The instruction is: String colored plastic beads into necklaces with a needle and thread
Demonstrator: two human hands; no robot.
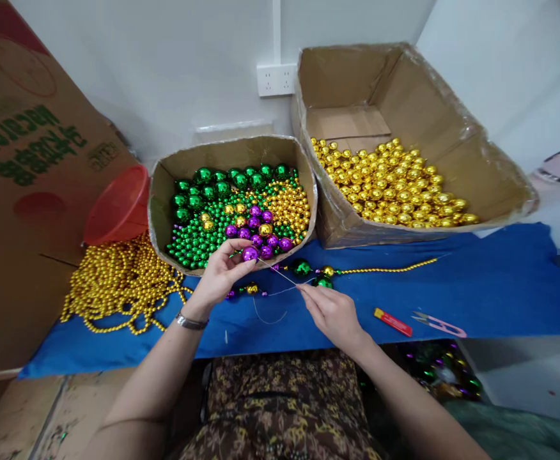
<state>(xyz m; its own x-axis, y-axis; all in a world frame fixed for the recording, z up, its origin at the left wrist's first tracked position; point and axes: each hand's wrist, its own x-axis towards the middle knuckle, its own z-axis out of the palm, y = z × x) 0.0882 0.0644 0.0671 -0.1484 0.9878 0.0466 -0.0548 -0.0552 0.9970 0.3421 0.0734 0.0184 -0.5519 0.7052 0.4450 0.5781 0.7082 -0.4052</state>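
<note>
My left hand (221, 271) pinches a shiny purple bead (250, 254) at the front rim of the smaller cardboard box (232, 145). Between finger and thumb of my right hand (332, 314) is a thin, straight needle (279, 272), its tip at the purple bead. Thread (280, 292) trails below it on the blue cloth. Behind my right hand lies a strung line of beads, with a large green bead (301, 266) and a run of small gold beads (390, 268). Another threaded gold bead (252, 289) rests below my left hand. Loose green, gold and purple beads fill the smaller box.
A bigger box (357, 233) of gold beads (395, 185) stands at the right. Gold bead strands (117, 281) spill from a red basin (119, 206) at the left. A red-and-yellow packet (393, 322) and pink thread snips (440, 324) lie on the blue cloth (505, 287).
</note>
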